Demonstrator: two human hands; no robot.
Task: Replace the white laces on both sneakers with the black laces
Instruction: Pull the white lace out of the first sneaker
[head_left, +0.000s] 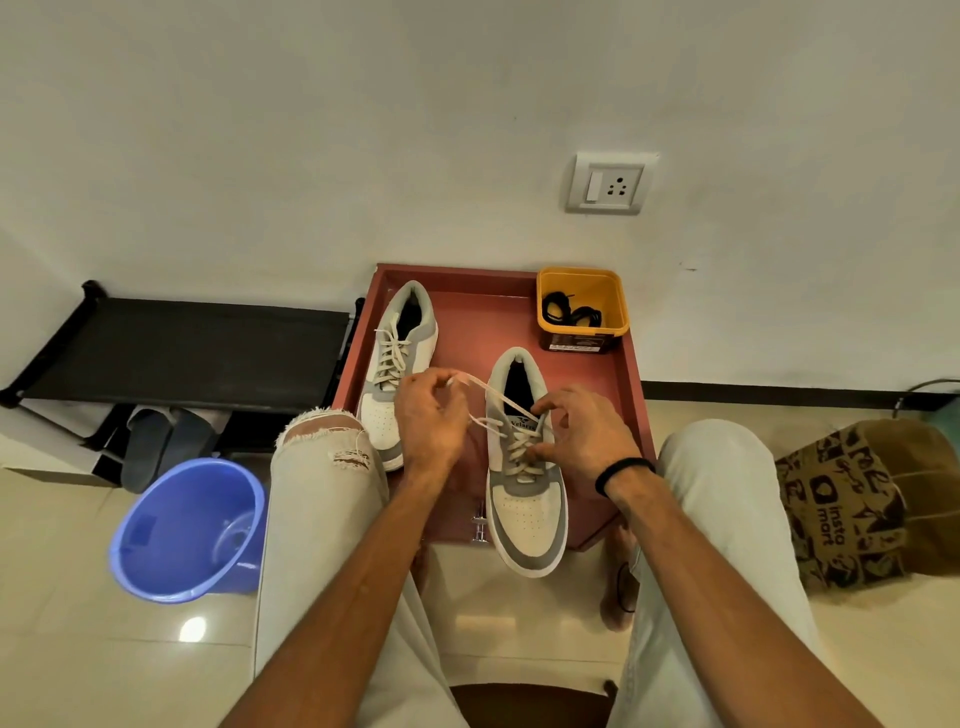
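1. Sneakers: one near the frame centre (524, 467), toe overhanging the near edge of the red counter (587, 384); the other (395, 364) just to its left, farther back, white laces fully threaded.
2. Left hand (428, 421): fingers curled, pinching the free end of the white lace (483, 387), drawn taut up and to the left from the centre sneaker's upper eyelets.
3. Right hand (582, 426): fingers curled at the tongue and upper eyelets, apparently steadying the sneaker; exact grip hard to tell.
4. Step in hand, by judgement: unlacing the first sneaker, only the top rows loosened; most of the task ahead.
5. Next move likely calls for pulling the lace clear of each eyelet in turn, sneaker held firm against sliding off the edge.
6. Black laces (571, 312): coiled in the yellow tub (615, 291), upper right of the counter, untouched.
7. Room: white wall with a socket plate (610, 182); blue bucket (156, 519) lower left on the tiled floor; black rack (182, 343) at left; printed paper bag (857, 504) at right.
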